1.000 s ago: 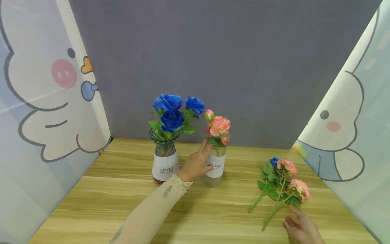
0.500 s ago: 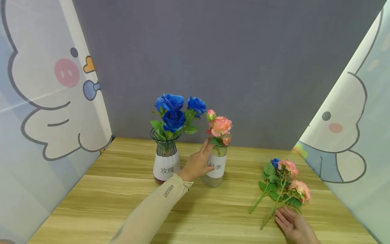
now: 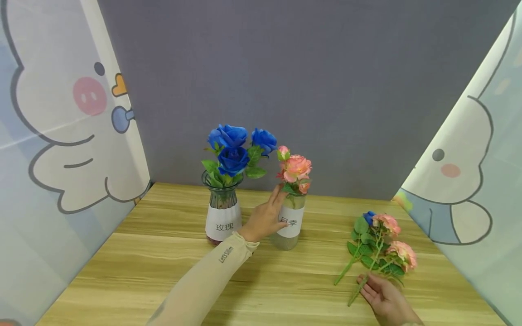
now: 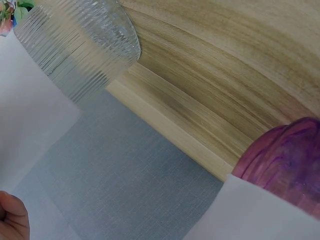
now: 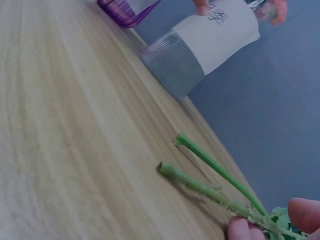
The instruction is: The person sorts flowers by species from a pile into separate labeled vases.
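Note:
My left hand [image 3: 267, 218] holds the clear ribbed glass vase [image 3: 287, 243] from its left side, thumb over the white label and fingers up near the rim. Pink flowers [image 3: 296, 168] stand in this vase. At the right, my right hand [image 3: 387, 299] touches a thorny green stem [image 5: 190, 182], which belongs to one of the pink flowers [image 3: 386, 223] lying on the table. In the right wrist view its fingers [image 5: 241, 229] lie under the stem, and a gap shows between the thumb [image 5: 305, 215] and the stem. A second pink flower [image 3: 402, 255] and a blue rose [image 3: 369, 217] lie alongside.
Left of the held vase stands a dark glass vase [image 3: 223, 199] with a purple base, a white label and several blue roses [image 3: 233, 160]. A grey panel [image 3: 326, 99] rises behind the wooden table [image 3: 163, 253]; cartoon-printed cloths [image 3: 57, 127] flank both sides.
My right hand has moved left, from beside the lying flowers to the thorny stem, with its fingers now beneath it. My left hand keeps its place on the clear vase.

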Demonstrator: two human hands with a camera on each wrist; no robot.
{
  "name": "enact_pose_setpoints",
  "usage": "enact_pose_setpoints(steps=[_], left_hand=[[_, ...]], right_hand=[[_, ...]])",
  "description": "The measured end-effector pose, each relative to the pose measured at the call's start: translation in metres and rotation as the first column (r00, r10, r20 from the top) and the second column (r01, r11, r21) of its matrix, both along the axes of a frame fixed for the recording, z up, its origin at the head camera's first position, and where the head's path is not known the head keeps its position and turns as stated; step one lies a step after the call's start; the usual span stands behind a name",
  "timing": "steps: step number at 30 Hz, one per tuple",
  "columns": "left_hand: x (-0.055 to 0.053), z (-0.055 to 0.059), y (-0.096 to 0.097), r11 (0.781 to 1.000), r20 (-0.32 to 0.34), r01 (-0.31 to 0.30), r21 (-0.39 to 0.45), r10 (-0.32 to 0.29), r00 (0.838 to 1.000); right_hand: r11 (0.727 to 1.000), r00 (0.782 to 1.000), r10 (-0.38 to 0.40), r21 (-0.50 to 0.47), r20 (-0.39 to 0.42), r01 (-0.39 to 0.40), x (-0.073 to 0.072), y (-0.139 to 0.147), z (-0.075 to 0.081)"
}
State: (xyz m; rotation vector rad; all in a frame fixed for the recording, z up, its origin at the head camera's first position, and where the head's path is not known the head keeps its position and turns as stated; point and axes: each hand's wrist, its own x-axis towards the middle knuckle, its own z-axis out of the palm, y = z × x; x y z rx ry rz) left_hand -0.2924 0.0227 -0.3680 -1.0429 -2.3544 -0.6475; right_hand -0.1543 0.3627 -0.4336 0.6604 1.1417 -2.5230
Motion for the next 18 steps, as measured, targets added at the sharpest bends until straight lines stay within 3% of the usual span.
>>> enact_pose_setpoints(steps=[5, 12, 18], left_hand=[[-0.001, 0.0, 0.001, 1.0, 0.004, 0.004, 0.0, -0.004, 1.0], [0.0, 0.0, 0.0, 1.0, 0.005, -0.002, -0.004, 0.002, 1.0], [0.001, 0.0, -0.001, 1.0, 0.002, 0.0, 0.004, 0.0, 1.0]], right_hand=[[0.998, 1.0, -0.003, -0.066, -0.015, 0.002, 0.0, -0.005, 0.002], [0.994, 0.995, -0.097, -0.058, -0.019, 0.095, -0.006, -0.012, 0.009], [0.991, 0.992, -0.121, -0.065, -0.03, 0.119, -0.011, -0.014, 0.017]])
